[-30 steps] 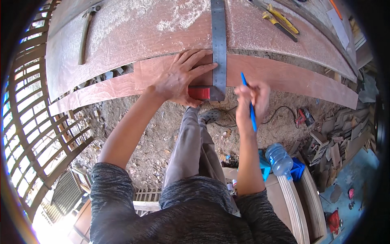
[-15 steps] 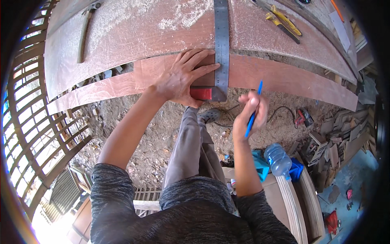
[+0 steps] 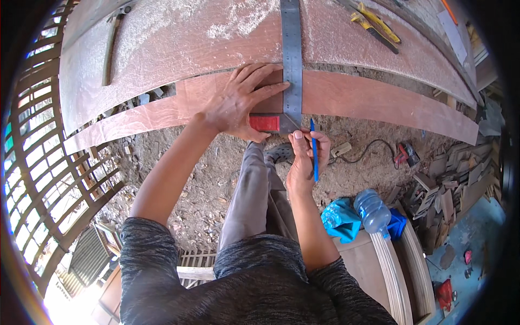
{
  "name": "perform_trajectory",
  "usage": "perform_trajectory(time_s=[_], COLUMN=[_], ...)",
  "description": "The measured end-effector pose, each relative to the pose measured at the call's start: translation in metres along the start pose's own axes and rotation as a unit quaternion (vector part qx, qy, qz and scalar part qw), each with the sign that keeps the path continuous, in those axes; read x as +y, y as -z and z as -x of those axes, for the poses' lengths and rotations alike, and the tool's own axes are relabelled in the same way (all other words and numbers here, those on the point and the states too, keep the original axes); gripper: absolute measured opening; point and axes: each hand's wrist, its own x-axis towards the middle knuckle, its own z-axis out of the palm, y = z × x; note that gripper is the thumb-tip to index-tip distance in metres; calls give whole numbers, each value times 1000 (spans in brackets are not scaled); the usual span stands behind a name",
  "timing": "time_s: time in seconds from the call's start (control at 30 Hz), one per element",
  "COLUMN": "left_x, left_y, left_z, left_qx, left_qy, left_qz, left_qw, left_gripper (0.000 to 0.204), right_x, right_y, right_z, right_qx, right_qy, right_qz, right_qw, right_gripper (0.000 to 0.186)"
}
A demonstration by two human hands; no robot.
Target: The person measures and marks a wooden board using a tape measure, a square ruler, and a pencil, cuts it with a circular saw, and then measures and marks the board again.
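Observation:
A combination square with a steel blade (image 3: 292, 59) lies across a thin plywood strip (image 3: 368, 96). Its red and dark grey head (image 3: 265, 123) sits at the strip's near edge. My left hand (image 3: 235, 103) presses flat on the strip with fingers spread, its index fingertip on the blade and its thumb against the red part of the head. Close to the head's right corner, my right hand (image 3: 310, 160) is closed around a blue pen (image 3: 315, 154). The thumb and a fingertip of that hand touch or nearly touch the corner; the exact contact is too small to tell.
Beyond the strip, a large plywood sheet (image 3: 179, 54) with sawdust carries a hammer (image 3: 111, 51) and yellow-handled pliers (image 3: 376, 32). A corded red tool (image 3: 401, 156) lies on the ground, near scrap wood (image 3: 449, 184). A clear water jug (image 3: 372, 211) stands at lower right.
My right hand has moved left and slightly down to the square's head, bringing the blue pen with it. The left hand stays on the strip and square.

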Motion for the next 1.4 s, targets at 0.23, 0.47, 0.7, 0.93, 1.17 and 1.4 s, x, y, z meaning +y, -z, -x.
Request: perform_trajectory(time_s=[0.23, 0.47, 0.7, 0.93, 1.17, 1.4], left_x=[-1, -2, 0, 0, 1, 3], left_y=[-1, -1, -2, -2, 1, 2], left_z=[-1, 0, -3, -1, 1, -3], left_qx=[9, 6, 4, 8, 5, 22], left_qy=[-6, -7, -7, 4, 8, 2], left_qz=[14, 7, 10, 8, 23, 20], left_qw=[1000, 1000, 1000, 1000, 1000, 1000], left_gripper=[114, 113, 114, 114, 116, 112], right_x=[1, 2, 3, -20, -69, -62], right_y=[0, 4, 4, 36, -6, -38], right_z=[-1, -3, -1, -3, -37, -84], right_qx=[-8, -18, -4, -20, -111, -193], right_qy=[18, 18, 32, 139, 222, 276], right_qz=[9, 28, 53, 89, 244, 390], right_qw=[1000, 999, 998, 986, 937, 857], right_gripper=[33, 33, 31, 30, 26, 20])
